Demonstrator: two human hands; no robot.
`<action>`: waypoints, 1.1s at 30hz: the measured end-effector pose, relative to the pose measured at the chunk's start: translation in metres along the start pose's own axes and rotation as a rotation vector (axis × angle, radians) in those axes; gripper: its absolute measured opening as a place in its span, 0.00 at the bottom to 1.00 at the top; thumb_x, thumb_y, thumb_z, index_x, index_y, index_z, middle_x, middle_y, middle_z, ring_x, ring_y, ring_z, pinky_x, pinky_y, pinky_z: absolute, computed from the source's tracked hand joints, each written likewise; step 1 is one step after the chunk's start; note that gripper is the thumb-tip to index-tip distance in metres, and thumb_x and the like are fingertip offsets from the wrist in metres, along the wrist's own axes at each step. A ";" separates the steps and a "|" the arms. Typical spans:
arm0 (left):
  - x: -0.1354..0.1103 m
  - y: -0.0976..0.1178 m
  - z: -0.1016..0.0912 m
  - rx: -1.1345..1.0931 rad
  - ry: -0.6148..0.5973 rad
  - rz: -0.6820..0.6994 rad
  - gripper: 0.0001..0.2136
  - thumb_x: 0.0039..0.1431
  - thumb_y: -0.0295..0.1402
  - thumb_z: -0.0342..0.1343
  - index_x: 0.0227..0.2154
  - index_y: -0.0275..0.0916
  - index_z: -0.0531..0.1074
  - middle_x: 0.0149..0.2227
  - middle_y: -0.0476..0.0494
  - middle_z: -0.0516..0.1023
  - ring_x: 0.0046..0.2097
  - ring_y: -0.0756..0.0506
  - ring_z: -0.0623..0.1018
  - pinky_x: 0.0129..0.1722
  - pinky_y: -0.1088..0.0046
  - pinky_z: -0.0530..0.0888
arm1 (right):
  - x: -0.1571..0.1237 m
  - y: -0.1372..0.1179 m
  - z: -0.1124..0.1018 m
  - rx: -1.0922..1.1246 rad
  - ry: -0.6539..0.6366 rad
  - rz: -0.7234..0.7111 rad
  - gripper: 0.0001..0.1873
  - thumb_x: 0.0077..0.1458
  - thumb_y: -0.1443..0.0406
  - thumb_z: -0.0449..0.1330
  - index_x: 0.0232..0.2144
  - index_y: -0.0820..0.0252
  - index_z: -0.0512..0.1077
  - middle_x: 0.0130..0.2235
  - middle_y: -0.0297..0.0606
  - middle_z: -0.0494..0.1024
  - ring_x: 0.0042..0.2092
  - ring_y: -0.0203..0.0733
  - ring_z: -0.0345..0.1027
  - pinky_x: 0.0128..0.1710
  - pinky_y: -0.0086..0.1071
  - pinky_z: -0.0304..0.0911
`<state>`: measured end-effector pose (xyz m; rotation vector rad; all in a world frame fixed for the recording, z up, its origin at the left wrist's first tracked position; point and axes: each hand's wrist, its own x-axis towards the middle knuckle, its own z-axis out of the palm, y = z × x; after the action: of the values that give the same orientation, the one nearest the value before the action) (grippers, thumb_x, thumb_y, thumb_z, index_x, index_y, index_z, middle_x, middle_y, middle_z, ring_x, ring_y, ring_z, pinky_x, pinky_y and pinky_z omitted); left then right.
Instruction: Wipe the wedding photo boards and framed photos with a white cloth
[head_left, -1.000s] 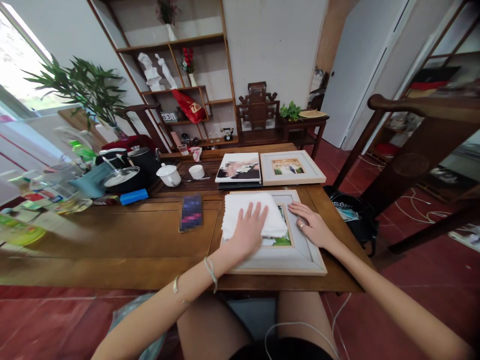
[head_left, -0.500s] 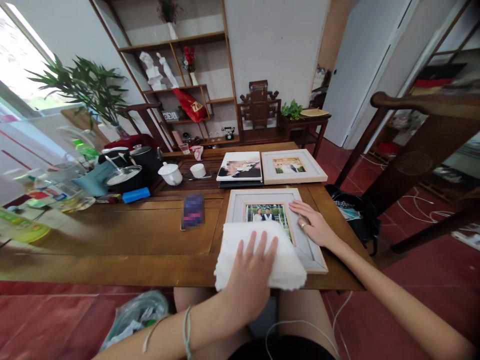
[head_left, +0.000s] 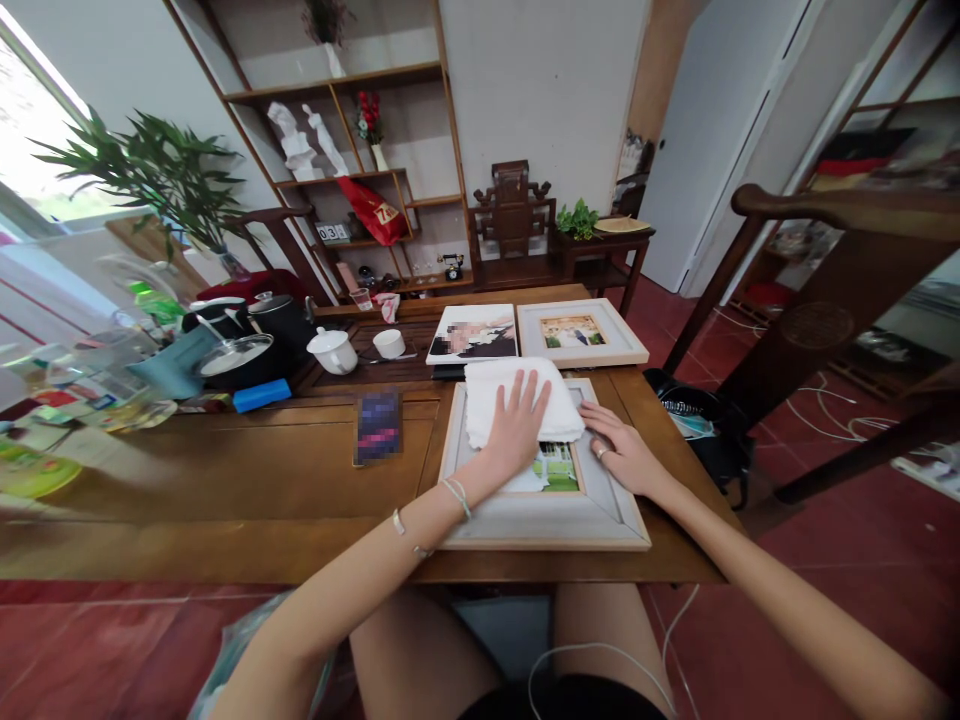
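1. left hand (head_left: 517,428): palm down, flattened, fingers extended and slightly spread, lying on a folded white fabric cloth (head_left: 486,398); pressed from above, not gripped. two bands visible at the wrist and forearm.
2. cloth position: over the far part of a rectangular pale grey picture frame with a light wood edge (head_left: 551,518); its far border reaches past the frame's far rim.
3. frame: lies flat on a brown wooden table (head_left: 292,470), near the edge closest to the person. a green and white part of its inset photo (head_left: 561,470) shows below the cloth; the remainder is covered.
4. right hand (head_left: 626,455): open, fingers extended and close together, resting on the frame's right border, nothing grasped. one ring seen. fingertips just beside the cloth's right corner; contact between the two cannot be told.
5. beyond the frame: a second pale frame with a light wood edge (head_left: 611,345), lying flat; to its left, just beside it, a white panel with a partly blurred picture (head_left: 472,335).
6. left of the frame, apart from it: a dark blue rectangular item (head_left: 378,430), surface blurred out.
7. farther back, left: a white lidded pot (head_left: 332,352) near a small white cup (head_left: 388,345).
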<state>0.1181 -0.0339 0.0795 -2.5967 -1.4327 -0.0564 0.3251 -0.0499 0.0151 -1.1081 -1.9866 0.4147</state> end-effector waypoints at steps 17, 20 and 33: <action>-0.125 0.097 -0.031 0.212 0.143 0.204 0.25 0.60 0.32 0.46 0.61 0.35 0.61 0.62 0.30 0.62 0.63 0.31 0.63 0.51 0.47 0.70 | 0.000 -0.004 -0.001 0.034 -0.011 0.068 0.25 0.50 0.71 0.52 0.50 0.58 0.74 0.56 0.43 0.72 0.62 0.52 0.58 0.62 0.56 0.51; -0.112 0.080 -0.020 0.196 0.086 0.079 0.26 0.61 0.29 0.46 0.63 0.38 0.58 0.62 0.29 0.62 0.63 0.31 0.63 0.51 0.45 0.70 | 0.000 -0.003 -0.001 0.040 -0.006 0.052 0.25 0.50 0.70 0.52 0.50 0.57 0.74 0.56 0.42 0.72 0.62 0.52 0.58 0.62 0.55 0.52; 0.019 -0.006 0.005 0.042 0.149 0.126 0.36 0.53 0.14 0.40 0.66 0.37 0.46 0.69 0.39 0.47 0.68 0.38 0.50 0.61 0.51 0.59 | 0.004 -0.011 -0.005 -0.027 -0.031 -0.027 0.24 0.47 0.73 0.51 0.46 0.57 0.76 0.53 0.41 0.75 0.59 0.53 0.62 0.59 0.52 0.58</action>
<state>0.1227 -0.0137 0.0773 -2.5815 -1.2055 -0.1957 0.3216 -0.0537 0.0268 -1.0968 -2.0372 0.3937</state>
